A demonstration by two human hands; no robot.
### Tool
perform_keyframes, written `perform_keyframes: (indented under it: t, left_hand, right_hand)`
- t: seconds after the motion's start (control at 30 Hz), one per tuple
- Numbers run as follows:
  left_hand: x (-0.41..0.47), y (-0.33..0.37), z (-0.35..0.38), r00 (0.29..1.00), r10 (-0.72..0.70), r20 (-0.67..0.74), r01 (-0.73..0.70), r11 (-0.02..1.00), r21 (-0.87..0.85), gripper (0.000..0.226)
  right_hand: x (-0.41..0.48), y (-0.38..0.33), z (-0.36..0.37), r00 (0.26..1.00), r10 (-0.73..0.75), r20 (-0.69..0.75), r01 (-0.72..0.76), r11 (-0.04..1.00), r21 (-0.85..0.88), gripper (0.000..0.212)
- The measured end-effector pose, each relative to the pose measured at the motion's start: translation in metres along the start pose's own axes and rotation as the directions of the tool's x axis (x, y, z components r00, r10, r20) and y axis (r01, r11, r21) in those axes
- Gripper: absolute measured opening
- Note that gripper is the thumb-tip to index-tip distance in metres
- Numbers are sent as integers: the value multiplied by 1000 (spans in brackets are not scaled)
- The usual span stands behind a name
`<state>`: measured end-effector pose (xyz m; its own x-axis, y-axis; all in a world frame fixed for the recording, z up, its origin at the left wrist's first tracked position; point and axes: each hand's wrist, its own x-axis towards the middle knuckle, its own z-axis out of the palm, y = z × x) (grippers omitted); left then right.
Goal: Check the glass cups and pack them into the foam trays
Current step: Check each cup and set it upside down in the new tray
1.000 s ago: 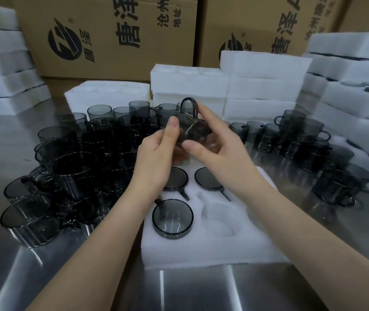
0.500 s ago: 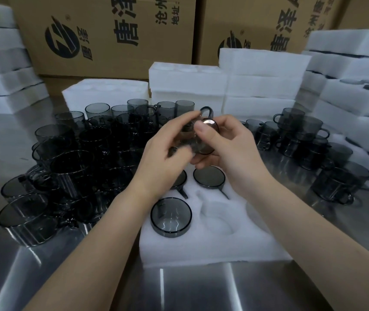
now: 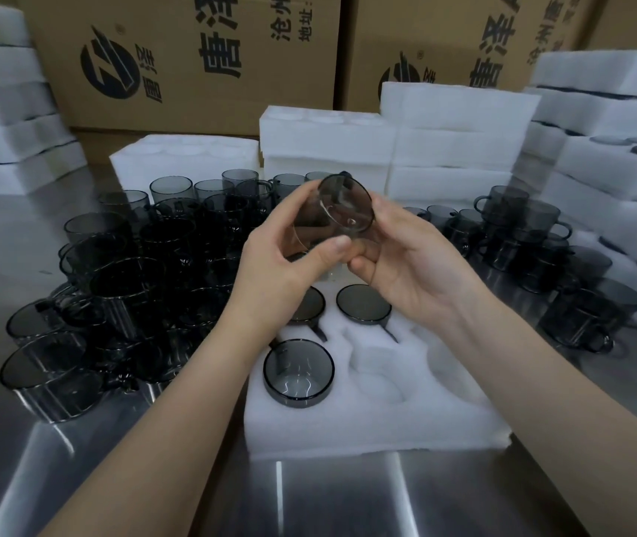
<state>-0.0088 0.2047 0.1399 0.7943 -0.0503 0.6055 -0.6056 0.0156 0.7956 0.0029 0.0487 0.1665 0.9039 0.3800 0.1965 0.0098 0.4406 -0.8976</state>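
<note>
The left hand [image 3: 282, 251] and right hand [image 3: 406, 265] meet, both gripping one smoky grey glass cup [image 3: 338, 211], tipped on its side, seemingly for inspection. Beneath them, the white foam tray [image 3: 367, 428] holds three packed cups [image 3: 298, 372]; its empty recesses [image 3: 380, 375] probably await this one.

In the foam tray [image 3: 347, 432], empty pockets [image 3: 380, 381] lie open from above; loose cups [image 3: 123, 281] crowd both sides.
</note>
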Motion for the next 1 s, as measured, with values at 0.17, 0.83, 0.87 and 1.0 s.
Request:
perform_keyframes:
  t: [0.17, 0.83, 0.87, 1.0]
  left_hand:
    - [0, 1, -1, 999, -40, -15, 39, 999, -32, 48]
    - [-2, 0, 3, 999, -23, 46, 11, 970, 243, 69]
    - [-2, 0, 3, 999, -30, 41, 19, 972, 233, 69]
    - [-2, -1, 2, 998, -28, 56, 17, 981, 194, 71]
  right_hand:
    - [-1, 2, 1, 994, -70, 86, 77, 994, -83, 45]
    - [-1, 9, 3, 909, -340, -242, 216, 880, -423, 32]
    - [-2, 9, 3, 914, -325, -242, 211, 892, -400, 33]
    - [-3, 6, 4, 954, -214, -209, 163, 958, -236, 31]
